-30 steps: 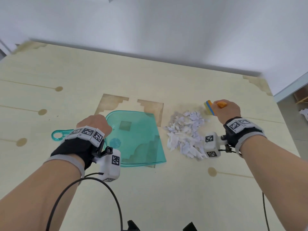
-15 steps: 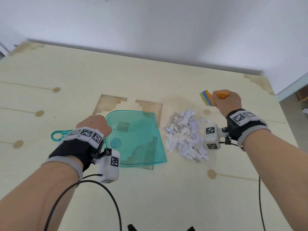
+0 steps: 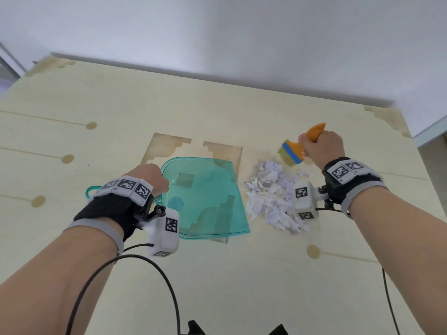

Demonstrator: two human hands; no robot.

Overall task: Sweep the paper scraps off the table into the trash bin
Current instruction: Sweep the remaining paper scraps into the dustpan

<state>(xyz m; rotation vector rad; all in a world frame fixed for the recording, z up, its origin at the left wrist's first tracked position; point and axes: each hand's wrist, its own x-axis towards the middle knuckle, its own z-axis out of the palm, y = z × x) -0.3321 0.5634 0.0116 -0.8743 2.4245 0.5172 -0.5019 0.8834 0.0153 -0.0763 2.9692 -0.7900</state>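
Right hand (image 3: 321, 148) up at the far side of the table (image 3: 217, 274), fingers wrapped tight round the orange handle of a small brush (image 3: 296, 151), bristles tilted down just beyond the heap. The paper scraps (image 3: 271, 197) sit bunched in a pile right of centre. Just beside them lies the teal dustpan (image 3: 205, 197), flat, its open edge facing the pile. Left hand (image 3: 150, 178) curls closed on the dustpan's handle end, fingertips hidden underneath.

Left hand (image 3: 150, 177) gripping teal dustpan (image 3: 205, 197), right hand (image 3: 323, 147) gripping brush (image 3: 294, 152), paper scraps (image 3: 271, 197) between
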